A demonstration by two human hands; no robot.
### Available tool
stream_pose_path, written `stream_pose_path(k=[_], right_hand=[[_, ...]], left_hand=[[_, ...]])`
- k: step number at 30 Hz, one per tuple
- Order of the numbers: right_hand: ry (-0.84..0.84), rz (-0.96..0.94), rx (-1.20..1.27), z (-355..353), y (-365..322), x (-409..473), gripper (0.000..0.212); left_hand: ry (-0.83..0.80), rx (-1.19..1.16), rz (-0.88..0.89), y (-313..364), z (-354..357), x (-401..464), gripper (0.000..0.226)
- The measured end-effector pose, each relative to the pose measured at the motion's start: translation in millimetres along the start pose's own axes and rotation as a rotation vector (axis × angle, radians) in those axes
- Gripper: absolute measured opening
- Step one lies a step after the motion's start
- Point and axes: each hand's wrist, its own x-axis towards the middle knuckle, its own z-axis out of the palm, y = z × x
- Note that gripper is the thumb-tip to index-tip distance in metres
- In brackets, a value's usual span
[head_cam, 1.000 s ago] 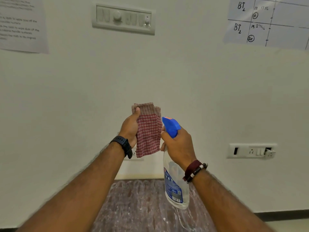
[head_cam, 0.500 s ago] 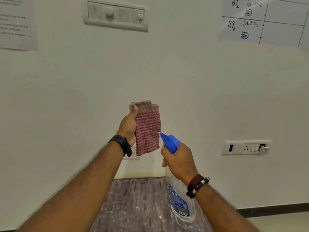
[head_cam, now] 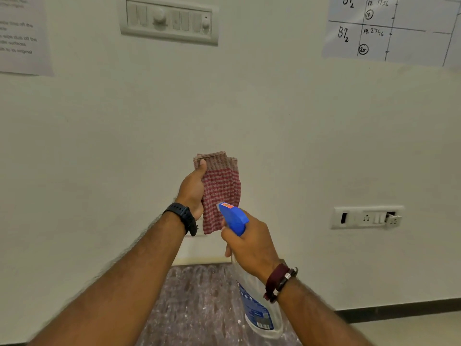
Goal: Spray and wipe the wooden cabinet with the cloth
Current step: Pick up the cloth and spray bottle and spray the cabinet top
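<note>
My left hand [head_cam: 193, 189] holds a folded red-and-white checked cloth [head_cam: 220, 188] upright in front of the wall, thumb on its top corner. My right hand [head_cam: 249, 243] grips the neck of a clear spray bottle [head_cam: 259, 313] with a blue trigger head [head_cam: 233, 217] and a blue label. The nozzle points at the lower part of the cloth, almost touching it. Below both hands lies the dark brown wooden cabinet top [head_cam: 199, 303], speckled with white marks.
A white wall fills the view. On it are a switch panel [head_cam: 169, 22] at top, a socket plate [head_cam: 366, 217] at right, a printed sheet [head_cam: 21, 36] at top left and a handwritten chart [head_cam: 394, 28] at top right. A dark skirting strip [head_cam: 399, 309] runs at lower right.
My right hand has brought the spray bottle lower and tilted its nozzle toward the cloth. The left hand keeps the cloth in about the same place.
</note>
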Motion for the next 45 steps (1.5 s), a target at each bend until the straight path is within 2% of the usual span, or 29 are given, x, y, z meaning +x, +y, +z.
stream_pose_path(k=[7, 12, 16, 20, 30, 38, 45], right_hand=[[0.049, -0.038, -0.01, -8.8, -15.2, 12.8, 0.014], [0.105, -0.036, 0.055, -16.0, -17.3, 15.4, 0.01], [0.128, -0.007, 0.023, -20.5, -10.9, 13.0, 0.016], [0.174, 0.017, 0.093, -28.3, -5.7, 9.7, 0.005], [0.292, -0.007, 0.118, -66.7, -7.3, 1.6, 0.017], [0.369, -0.022, 0.061, -97.6, 12.7, -2.2, 0.007], [0.437, -0.011, 0.109, -139.9, 13.5, -16.8, 0.004]], left_hand=[[0.003, 0.039, 0.004, -1.1, -1.6, -1.6, 0.049], [0.017, 0.068, 0.009, -2.4, 1.2, -3.5, 0.05], [0.016, 0.076, 0.017, -3.0, 5.5, -5.5, 0.049], [0.007, 0.069, 0.017, -4.5, 11.4, -7.4, 0.046], [-0.026, 0.085, -0.007, -21.9, 44.3, -9.9, 0.047], [-0.086, 0.088, -0.032, -37.6, 75.3, -12.7, 0.048], [-0.131, 0.096, -0.06, -56.2, 108.4, -16.4, 0.043]])
